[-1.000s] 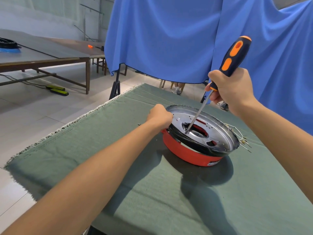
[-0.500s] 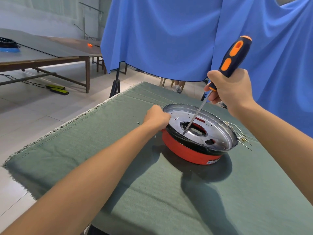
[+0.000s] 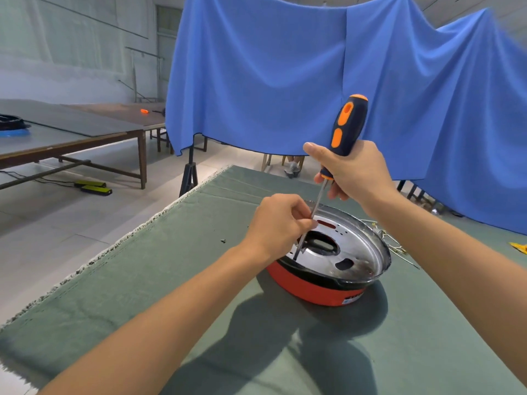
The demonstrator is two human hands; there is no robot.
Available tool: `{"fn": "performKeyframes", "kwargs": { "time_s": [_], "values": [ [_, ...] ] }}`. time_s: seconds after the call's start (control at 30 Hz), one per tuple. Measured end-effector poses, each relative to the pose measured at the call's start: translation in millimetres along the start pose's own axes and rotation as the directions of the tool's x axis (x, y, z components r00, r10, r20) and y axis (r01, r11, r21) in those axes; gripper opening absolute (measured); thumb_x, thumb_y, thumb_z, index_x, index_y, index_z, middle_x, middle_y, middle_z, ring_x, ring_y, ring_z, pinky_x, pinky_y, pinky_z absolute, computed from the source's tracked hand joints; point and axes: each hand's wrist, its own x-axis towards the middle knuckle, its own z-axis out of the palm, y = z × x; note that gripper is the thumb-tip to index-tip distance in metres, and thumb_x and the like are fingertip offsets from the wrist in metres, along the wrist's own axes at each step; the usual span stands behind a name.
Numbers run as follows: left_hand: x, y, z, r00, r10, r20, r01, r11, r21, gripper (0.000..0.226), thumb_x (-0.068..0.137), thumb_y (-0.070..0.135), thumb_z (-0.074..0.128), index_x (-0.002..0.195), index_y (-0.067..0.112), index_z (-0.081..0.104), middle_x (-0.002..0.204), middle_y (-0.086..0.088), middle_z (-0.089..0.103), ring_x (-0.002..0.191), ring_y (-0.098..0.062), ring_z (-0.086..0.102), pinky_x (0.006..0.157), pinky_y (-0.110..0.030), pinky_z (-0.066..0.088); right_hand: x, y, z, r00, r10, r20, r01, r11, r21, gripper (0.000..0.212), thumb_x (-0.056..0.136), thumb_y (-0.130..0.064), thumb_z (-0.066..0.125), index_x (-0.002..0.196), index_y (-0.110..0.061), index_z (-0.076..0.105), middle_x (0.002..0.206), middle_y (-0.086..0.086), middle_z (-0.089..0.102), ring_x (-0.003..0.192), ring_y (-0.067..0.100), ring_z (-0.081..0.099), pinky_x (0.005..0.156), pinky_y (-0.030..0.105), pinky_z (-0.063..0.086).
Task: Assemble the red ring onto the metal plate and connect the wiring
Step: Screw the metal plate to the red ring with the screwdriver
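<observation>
The red ring [image 3: 310, 289] sits on the green cloth [image 3: 171, 280], with the metal plate [image 3: 353, 246] seated on top. A white label [image 3: 352, 300] is seen on the ring; its print is too small to be read. The screwdriver [image 3: 343, 132] handle is gripped by the right hand [image 3: 353, 172]. Its shaft is pinched by the left hand [image 3: 281, 226], tip on the plate. Wires [image 3: 395, 243] lie beside the plate.

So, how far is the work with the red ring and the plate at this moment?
Done: the metal plate already sits on the red ring. In hand: the right hand grips the screwdriver, tip down on the plate, and the left hand pinches its shaft; a screw seems in progress. Left: the wires lie loose beside the rim.
</observation>
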Motion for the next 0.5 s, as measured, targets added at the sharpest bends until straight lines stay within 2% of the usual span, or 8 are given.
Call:
{"fn": "performKeyframes", "kwargs": {
  "time_s": [0.1,0.17,0.2,0.27,0.37,0.43,0.5],
  "values": [
    [0,-3,1,0.999,0.034,-0.015,-0.033,0.999,0.025,0.006,0.080,0.017,0.075,0.078,0.012,0.072,0.071,0.000,0.070,0.070,-0.016,0.066,0.075,-0.039,0.056,3,-2,-6,0.997,0.047,0.056,-0.042,0.995,-0.091,0.046,0.081,-0.057,0.054,0.074,-0.012,0.061,0.066,-0.003,0.072,0.059,0.019,0.065,0.062,0.036,0.053],
    [0,-4,2,0.998,0.070,0.004,-0.070,0.995,0.072,0.006,0.083,0.015,0.070,0.078,0.013,0.073,0.070,0.002,0.071,0.070,-0.015,0.066,0.074,-0.038,0.055,7,-6,-11,0.990,0.095,0.103,-0.093,0.995,-0.021,0.036,0.084,-0.048,0.050,0.079,-0.013,0.061,0.082,0.004,0.075,0.078,0.023,0.067,0.073,0.040,0.053],
    [2,-5,2,0.997,0.078,0.018,-0.079,0.993,0.084,0.008,0.084,0.013,0.067,0.078,0.013,0.073,0.070,0.002,0.071,0.070,-0.014,0.066,0.074,-0.037,0.055,8,-9,-13,0.984,0.110,0.140,-0.119,0.991,0.063,0.029,0.086,-0.040,0.050,0.083,-0.013,0.061,0.091,0.008,0.074,0.083,0.024,0.067,0.073,0.037,0.053],
    [4,-7,-1,0.996,0.062,0.069,-0.066,0.996,0.061,0.014,0.088,0.010,0.060,0.080,0.011,0.072,0.070,0.001,0.071,0.070,-0.014,0.067,0.075,-0.037,0.056,8,-12,-14,0.981,0.096,0.170,-0.132,0.968,0.214,0.018,0.090,-0.026,0.051,0.089,-0.012,0.062,0.097,0.012,0.073,0.079,0.021,0.068,0.067,0.031,0.052],
    [5,-12,-4,0.993,0.017,0.117,-0.012,0.999,-0.043,0.015,0.091,0.004,0.055,0.085,0.010,0.068,0.069,-0.001,0.071,0.069,-0.014,0.068,0.078,-0.036,0.056,7,-9,-12,0.994,0.008,0.108,-0.030,0.979,0.203,0.020,0.087,-0.019,0.062,0.107,-0.013,0.063,0.084,0.006,0.071,0.067,0.016,0.067,0.065,0.033,0.053],
    [3,-13,-1,0.995,0.010,0.101,0.003,0.992,-0.126,0.010,0.088,0.005,0.061,0.083,0.010,0.068,0.065,-0.001,0.068,0.065,-0.014,0.066,0.075,-0.036,0.056,5,-10,-8,0.996,-0.042,0.075,0.030,0.987,0.155,0.026,0.082,-0.024,0.070,0.104,-0.012,0.064,0.071,0.006,0.061,0.066,0.019,0.060,0.069,0.037,0.052],
    [0,-11,4,0.998,-0.009,0.063,0.020,0.984,-0.176,0.010,0.086,0.010,0.068,0.079,0.017,0.067,0.064,-0.001,0.069,0.061,-0.014,0.067,0.072,-0.036,0.059,3,-13,-4,0.995,-0.064,0.071,0.052,0.986,0.159,0.025,0.080,-0.026,0.073,0.094,-0.006,0.064,0.076,0.015,0.062,0.075,0.029,0.062,0.071,0.039,0.052]
  ]
}}
